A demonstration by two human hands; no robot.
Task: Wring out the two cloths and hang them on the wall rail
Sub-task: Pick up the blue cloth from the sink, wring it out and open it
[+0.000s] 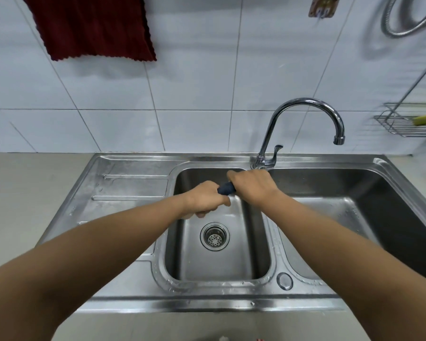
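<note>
— Head view: how were the hands set?
— Both arms reached to mid-frame over the small basin; the left hand and right hand each gripped the dark blue cloth, twisted into a tight roll between them.
— And the other cloth?
— The maroon cloth hung at upper left. No writing was legible.

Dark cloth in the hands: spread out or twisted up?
Twisted up: only a tight dark roll of cloth shows between the left hand and right hand gripping it.
</note>
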